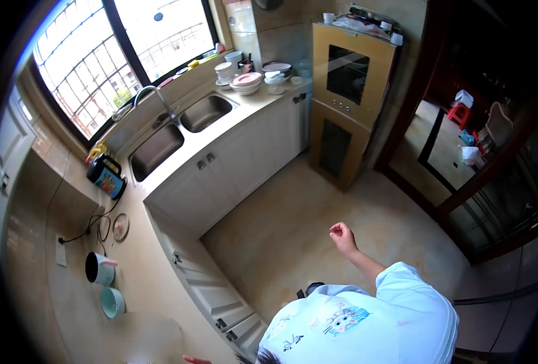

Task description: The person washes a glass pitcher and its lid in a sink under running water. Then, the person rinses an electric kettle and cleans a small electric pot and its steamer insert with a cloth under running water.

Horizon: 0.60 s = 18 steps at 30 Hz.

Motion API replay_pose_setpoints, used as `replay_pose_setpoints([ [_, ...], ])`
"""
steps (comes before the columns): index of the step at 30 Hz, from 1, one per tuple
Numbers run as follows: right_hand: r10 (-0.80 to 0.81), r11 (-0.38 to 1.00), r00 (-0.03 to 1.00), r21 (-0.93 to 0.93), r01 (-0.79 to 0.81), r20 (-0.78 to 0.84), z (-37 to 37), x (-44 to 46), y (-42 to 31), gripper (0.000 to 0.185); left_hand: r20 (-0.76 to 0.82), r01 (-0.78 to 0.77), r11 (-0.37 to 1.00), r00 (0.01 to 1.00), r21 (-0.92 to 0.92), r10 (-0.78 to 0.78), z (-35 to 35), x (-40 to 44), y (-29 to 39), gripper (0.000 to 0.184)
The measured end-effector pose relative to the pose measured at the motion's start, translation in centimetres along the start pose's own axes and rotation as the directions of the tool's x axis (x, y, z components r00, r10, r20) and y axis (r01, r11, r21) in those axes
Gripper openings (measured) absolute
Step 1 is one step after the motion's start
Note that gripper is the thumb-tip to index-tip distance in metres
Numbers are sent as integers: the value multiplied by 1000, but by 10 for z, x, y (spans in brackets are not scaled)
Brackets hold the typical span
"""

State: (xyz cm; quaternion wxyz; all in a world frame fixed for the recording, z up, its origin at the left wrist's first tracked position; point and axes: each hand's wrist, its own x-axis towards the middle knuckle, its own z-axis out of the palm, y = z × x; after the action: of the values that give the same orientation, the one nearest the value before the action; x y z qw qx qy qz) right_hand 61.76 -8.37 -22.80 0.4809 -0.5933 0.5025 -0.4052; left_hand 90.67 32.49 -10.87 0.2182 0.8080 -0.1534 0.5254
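My right hand is raised over the floor in front of me, its fingers curled together with nothing visible in them. Only a small part of my left hand shows at the bottom edge, beside the counter; whatever it touches is out of view. Nearest to it on the counter are a pale, blurred round shape, a light green bowl and a small pot with a pink handle. A round lid lies farther along.
An electric kettle stands by the double sink. Stacked bowls sit beyond the sink. A tall gold cabinet is in the far corner, with a dark-framed glass door on the right. White cupboards run below the counter.
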Motion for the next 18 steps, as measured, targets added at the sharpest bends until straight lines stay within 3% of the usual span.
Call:
replay_pose_setpoints([
  [4, 54, 999, 998, -5, -54, -25, -18, 13, 4, 7, -41, 6, 999, 999, -52, -8, 8, 4, 41, 63],
  [6, 56, 998, 998, -24, -56, -13, -23, 18, 1, 4, -142, -121, 984, 985, -134, 102, 12, 2, 63, 47],
  [10, 113, 992, 994, 55, -112, -5, -30, 26, -6, 3, -52, 0, 994, 999, -110, -6, 1, -7, 66, 50],
  [13, 88, 996, 990, 16, -90, 110, -29, 32, -1, 6, -60, 47, 992, 997, -118, -55, -37, -7, 78, 49],
  [14, 159, 987, 973, -40, -155, 166, -26, 32, -1, 5, -8, 92, 995, 996, -29, -93, -58, -13, 79, 51],
  [15, 148, 986, 956, 35, -162, 253, -17, 35, 16, 5, -13, 141, 990, 990, 10, -140, -81, -18, 80, 53],
  [18, 156, 979, 778, 7, -202, 608, -10, 12, 17, 3, -81, 230, 943, 973, 241, -217, -192, -60, 92, 55],
])
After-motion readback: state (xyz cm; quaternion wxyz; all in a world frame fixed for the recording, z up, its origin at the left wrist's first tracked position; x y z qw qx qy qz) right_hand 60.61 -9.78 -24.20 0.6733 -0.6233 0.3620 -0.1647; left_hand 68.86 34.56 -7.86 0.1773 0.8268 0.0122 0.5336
